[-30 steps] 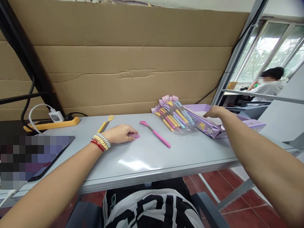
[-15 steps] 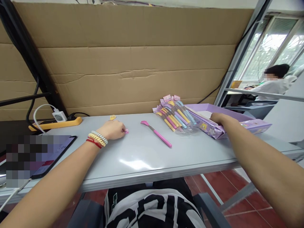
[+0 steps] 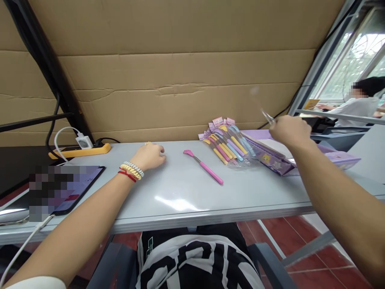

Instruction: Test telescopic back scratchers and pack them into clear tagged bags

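My left hand (image 3: 148, 155) rests on the grey table (image 3: 180, 200) with its fingers curled under, and what they cover is hidden. A yellow tip (image 3: 147, 143) shows just behind it. My right hand (image 3: 290, 128) is raised above the purple box (image 3: 272, 157), pinching a thin clear strip (image 3: 266, 114) that is smeared by motion. A pink hand-shaped back scratcher (image 3: 204, 167) lies loose between the hands. A bundle of wrapped scratchers (image 3: 228, 144) in pink, yellow and blue leans against the box.
A dark tablet (image 3: 75, 180) lies at the table's left. Behind it sits a yellow power strip (image 3: 81, 151) holding a white charger (image 3: 84, 141). A cardboard wall (image 3: 180, 88) backs the table. Another person (image 3: 357, 104) sits far right by the window.
My right hand has lifted off the purple box with the thin clear strip. My left hand slid back and left, now covering the small pink piece and most of the yellow scratcher.
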`<state>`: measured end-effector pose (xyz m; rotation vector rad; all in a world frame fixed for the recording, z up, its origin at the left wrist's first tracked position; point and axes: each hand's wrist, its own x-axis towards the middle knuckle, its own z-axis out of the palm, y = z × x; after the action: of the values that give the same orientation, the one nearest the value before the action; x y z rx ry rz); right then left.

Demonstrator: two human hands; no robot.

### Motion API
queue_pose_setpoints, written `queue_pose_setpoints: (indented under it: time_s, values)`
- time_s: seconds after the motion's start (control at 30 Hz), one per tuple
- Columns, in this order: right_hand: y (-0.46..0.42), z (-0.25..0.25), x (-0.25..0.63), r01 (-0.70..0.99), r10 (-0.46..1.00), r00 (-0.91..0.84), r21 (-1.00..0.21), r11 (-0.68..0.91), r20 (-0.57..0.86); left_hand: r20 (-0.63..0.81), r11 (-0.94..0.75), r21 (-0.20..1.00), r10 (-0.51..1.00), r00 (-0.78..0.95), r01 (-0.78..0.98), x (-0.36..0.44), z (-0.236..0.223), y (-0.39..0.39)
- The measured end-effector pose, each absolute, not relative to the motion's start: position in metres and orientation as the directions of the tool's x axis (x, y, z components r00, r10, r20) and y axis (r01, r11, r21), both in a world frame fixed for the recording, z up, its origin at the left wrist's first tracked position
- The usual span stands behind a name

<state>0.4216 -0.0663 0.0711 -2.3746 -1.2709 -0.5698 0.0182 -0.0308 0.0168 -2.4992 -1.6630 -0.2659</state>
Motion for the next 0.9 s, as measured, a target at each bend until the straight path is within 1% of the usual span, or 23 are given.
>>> queue_pose_setpoints:
  time_s: [0.07, 0.1, 0.17, 0.23, 0.3, 0.33, 0.4, 0.43, 0.5, 0.57, 0.63, 0.7, 0.73, 0.8, 0.87, 0.9]
  values:
    - [-0.074, 0.084, 0.377, 0.894, 0.749, 0.407, -0.062, -0.443, 0.523, 0.266, -0.438, 0.117, 0.878, 0.397, 0.891, 0.02, 0.015, -0.031]
    - [-0.077, 0.087, 0.353, 0.928, 0.785, 0.32, -0.008, -0.372, 0.531, 0.28, -0.464, 0.183, 0.87, 0.407, 0.866, 0.021, 0.015, -0.032]
    - [-0.081, 0.085, 0.307, 0.972, 0.846, 0.141, 0.093, -0.218, 0.514, 0.303, -0.505, 0.314, 0.856, 0.419, 0.804, 0.025, 0.014, -0.035]
    - [-0.082, 0.075, 0.267, 0.979, 0.886, -0.091, 0.206, -0.005, 0.454, 0.315, -0.529, 0.437, 0.848, 0.427, 0.728, 0.029, 0.015, -0.04]
    - [-0.082, 0.059, 0.237, 0.936, 0.858, -0.316, 0.284, 0.21, 0.405, 0.306, -0.522, 0.56, 0.852, 0.425, 0.644, 0.035, 0.015, -0.044]
    - [-0.082, 0.051, 0.226, 0.904, 0.836, -0.402, 0.308, 0.296, 0.374, 0.291, -0.503, 0.62, 0.86, 0.418, 0.603, 0.037, 0.015, -0.045]
    - [-0.08, 0.035, 0.211, 0.84, 0.791, -0.528, 0.33, 0.431, 0.31, 0.255, -0.446, 0.72, 0.882, 0.396, 0.532, 0.042, 0.013, -0.046]
    - [-0.079, 0.028, 0.207, 0.819, 0.774, -0.562, 0.328, 0.471, 0.292, 0.24, -0.414, 0.758, 0.896, 0.374, 0.504, 0.043, 0.013, -0.045]
    - [-0.078, 0.018, 0.206, 0.797, 0.746, -0.6, 0.299, 0.525, 0.288, 0.213, -0.358, 0.818, 0.916, 0.34, 0.451, 0.045, 0.01, -0.041]
    - [-0.077, 0.013, 0.211, 0.809, 0.744, -0.587, 0.224, 0.543, 0.319, 0.188, -0.309, 0.87, 0.928, 0.323, 0.383, 0.043, 0.008, -0.036]
    - [-0.074, 0.014, 0.224, 0.849, 0.78, -0.519, 0.109, 0.516, 0.348, 0.171, -0.28, 0.911, 0.925, 0.339, 0.303, 0.038, 0.007, -0.031]
    - [-0.068, 0.017, 0.24, 0.901, 0.85, -0.411, 0.002, 0.435, 0.331, 0.173, -0.276, 0.928, 0.914, 0.366, 0.251, 0.033, 0.007, -0.028]
    - [-0.064, 0.018, 0.248, 0.923, 0.888, -0.36, -0.031, 0.384, 0.285, 0.177, -0.282, 0.927, 0.91, 0.376, 0.246, 0.03, 0.008, -0.027]
    - [-0.055, 0.019, 0.263, 0.952, 0.95, -0.293, -0.057, 0.3, 0.108, 0.185, -0.298, 0.916, 0.908, 0.376, 0.268, 0.027, 0.008, -0.026]
    - [-0.047, 0.016, 0.271, 0.963, 0.96, -0.267, -0.054, 0.263, -0.088, 0.188, -0.3, 0.907, 0.916, 0.355, 0.295, 0.025, 0.008, -0.024]
    - [-0.043, 0.015, 0.273, 0.965, 0.953, -0.264, -0.049, 0.259, -0.151, 0.186, -0.297, 0.907, 0.92, 0.345, 0.3, 0.025, 0.007, -0.024]
